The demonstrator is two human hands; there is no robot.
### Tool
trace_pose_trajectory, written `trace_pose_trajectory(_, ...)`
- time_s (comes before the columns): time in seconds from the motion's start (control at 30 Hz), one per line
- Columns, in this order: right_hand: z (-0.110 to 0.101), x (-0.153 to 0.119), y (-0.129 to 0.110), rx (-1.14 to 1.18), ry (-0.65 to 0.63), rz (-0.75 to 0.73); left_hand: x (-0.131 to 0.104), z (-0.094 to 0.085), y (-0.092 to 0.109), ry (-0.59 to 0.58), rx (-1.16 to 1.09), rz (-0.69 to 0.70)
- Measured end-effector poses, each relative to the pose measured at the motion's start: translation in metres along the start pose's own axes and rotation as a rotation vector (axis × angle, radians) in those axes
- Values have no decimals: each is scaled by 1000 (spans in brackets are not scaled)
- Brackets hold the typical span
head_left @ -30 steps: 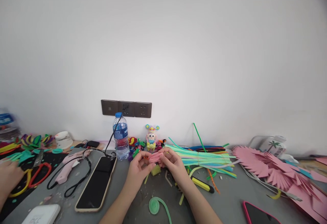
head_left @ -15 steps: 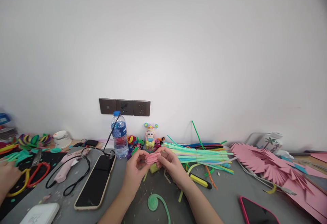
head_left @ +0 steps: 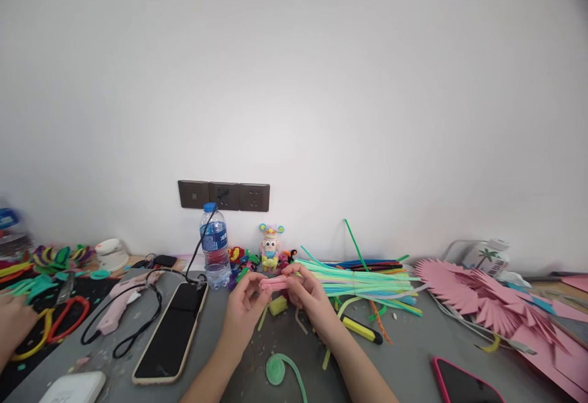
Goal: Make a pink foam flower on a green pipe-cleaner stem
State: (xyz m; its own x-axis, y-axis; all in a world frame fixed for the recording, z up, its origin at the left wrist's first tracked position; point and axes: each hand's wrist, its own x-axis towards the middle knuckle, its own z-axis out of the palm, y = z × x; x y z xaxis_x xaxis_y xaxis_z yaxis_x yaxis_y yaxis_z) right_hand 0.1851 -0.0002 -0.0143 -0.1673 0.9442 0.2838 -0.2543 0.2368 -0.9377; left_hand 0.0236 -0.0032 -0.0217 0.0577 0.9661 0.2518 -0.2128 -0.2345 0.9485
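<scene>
Between my two hands is a small pink bundle of folded pipe cleaner [head_left: 274, 283], raised a little over the grey table [head_left: 248, 384]. My left hand [head_left: 245, 308] pinches its left end with thumb and fingers. On the other end, my right hand [head_left: 307, 296] grips with thumb and fingertips, hiding part of it. Just behind and below the fingers lies a yellow block [head_left: 277, 305]. Nearer to me is a green pipe cleaner coil [head_left: 275, 369] with a long loose tail. Beyond the hands stands a small figure [head_left: 270, 248] with big eyes and round ears.
A water bottle [head_left: 215, 247] and a phone [head_left: 171, 332] stand and lie left of my hands. Right are bundled pipe cleaners [head_left: 362, 283], a yellow cutter [head_left: 361, 329] and pink folded paper [head_left: 487, 305]. At far left, another person's hand [head_left: 16, 323] is near scissors [head_left: 68, 317].
The pink bundle has turned and now shows a narrower side. My fingers have shifted slightly around it, and the whole view has tipped up a little.
</scene>
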Motion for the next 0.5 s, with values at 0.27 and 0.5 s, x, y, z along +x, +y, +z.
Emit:
trace_pose_trajectory(0.27,0,-1,-2,-285,86,-216,3,1,5,42,-76,-105)
trace_pose_trajectory(0.5,1,0,-3,-222,39,-228,4,-2,-2,33,-186,-170)
